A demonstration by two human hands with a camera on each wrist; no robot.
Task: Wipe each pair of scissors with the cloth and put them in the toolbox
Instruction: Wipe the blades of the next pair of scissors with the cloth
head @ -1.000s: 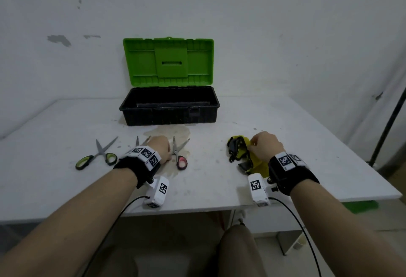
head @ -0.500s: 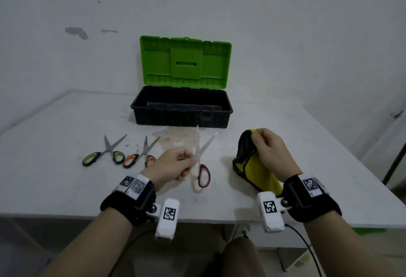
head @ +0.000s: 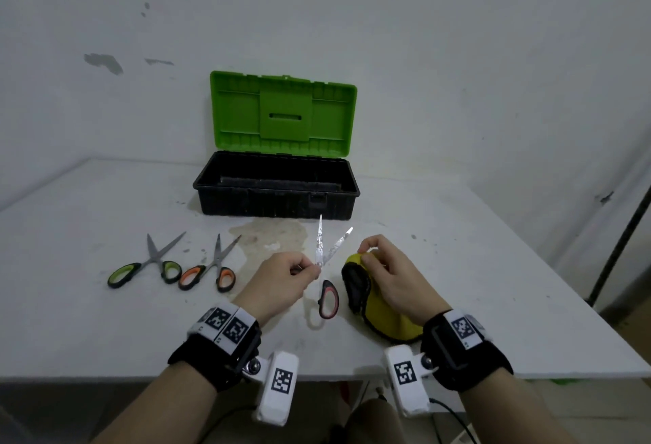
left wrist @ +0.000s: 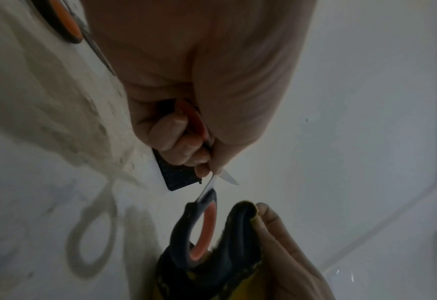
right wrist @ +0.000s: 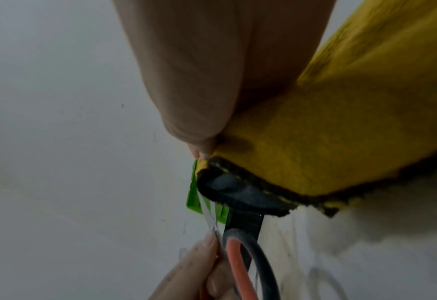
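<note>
My left hand [head: 303, 269] holds the red-handled scissors [head: 328, 297] off the table, fingers curled round one handle loop and pinching near the pivot. Their blades point up and are spread apart. In the left wrist view the red-handled scissors [left wrist: 203, 229] hang from my left hand [left wrist: 201, 158]. My right hand [head: 370, 257] pinches the top edge of the yellow cloth [head: 384, 317], which hangs just right of the scissors. In the right wrist view the yellow cloth [right wrist: 340, 142] sits above the scissors' handle [right wrist: 240, 259]. The black toolbox [head: 278, 193] stands with its green lid [head: 281, 116] up.
Green-handled scissors [head: 148, 265] and orange-handled scissors [head: 211, 267] lie on the white table [head: 70, 232] to the left. A brownish stain [head: 271, 236] marks the table before the toolbox. The wall stands close behind; a dark pole [head: 620, 243] rises at the right.
My left hand picked the red-handled scissors up from the table and brought them rightward. My right hand lifted the cloth and moved it left, close beside the scissors.
</note>
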